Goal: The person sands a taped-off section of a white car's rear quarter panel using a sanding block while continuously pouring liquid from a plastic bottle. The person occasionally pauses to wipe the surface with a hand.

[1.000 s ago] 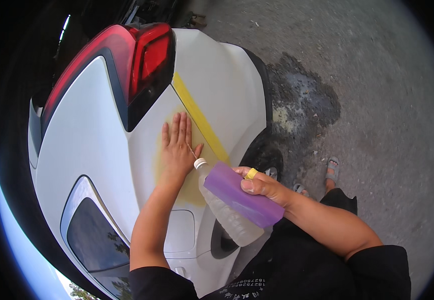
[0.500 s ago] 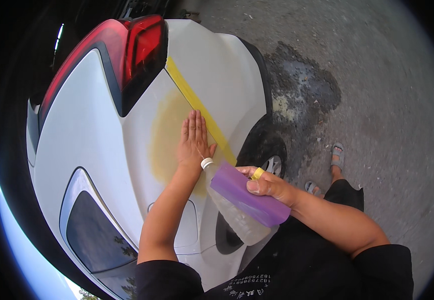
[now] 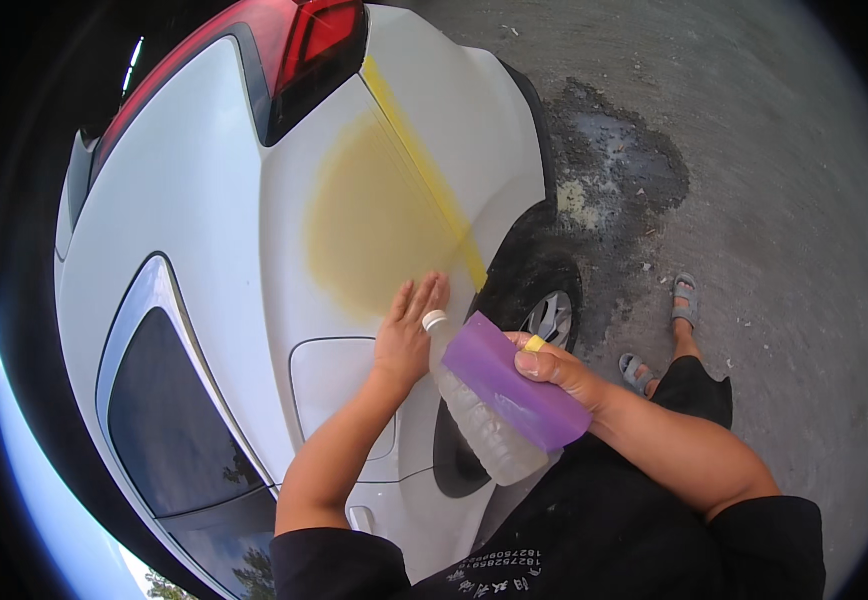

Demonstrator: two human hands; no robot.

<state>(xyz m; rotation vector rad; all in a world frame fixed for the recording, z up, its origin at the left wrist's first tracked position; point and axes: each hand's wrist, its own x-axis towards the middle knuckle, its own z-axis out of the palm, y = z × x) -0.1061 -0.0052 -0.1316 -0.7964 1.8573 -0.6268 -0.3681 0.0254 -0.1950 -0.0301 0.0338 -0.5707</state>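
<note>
My left hand [image 3: 409, 325] lies with fingers stretched out on the white car's rear side panel [image 3: 289, 270], at the near edge of a tan, yellowish patch [image 3: 369, 220]. A strip of yellow tape [image 3: 414, 155] runs along the seam beside the patch. My right hand [image 3: 559, 372] is closed around a purple sheet [image 3: 514, 385] and a clear plastic bottle [image 3: 489, 440] with a white cap [image 3: 434, 320]. The sheet lies against the bottle, which tilts with its cap toward my left hand. Something yellow [image 3: 534, 344] wraps one right finger. The bottle holds cloudy liquid.
The wheel [image 3: 552, 318] and its dark arch are just beyond the bottle. A fuel flap [image 3: 339, 385] lies left of my left forearm, and a red tail light [image 3: 319, 40] is at the far end. Wet, dark ground [image 3: 619, 160] and my sandalled feet [image 3: 686, 300] are to the right.
My left hand has slid nearer to me across the panel, from the middle of the tan patch to its near edge. The right hand still holds the bottle and sheet; the view has shifted slightly.
</note>
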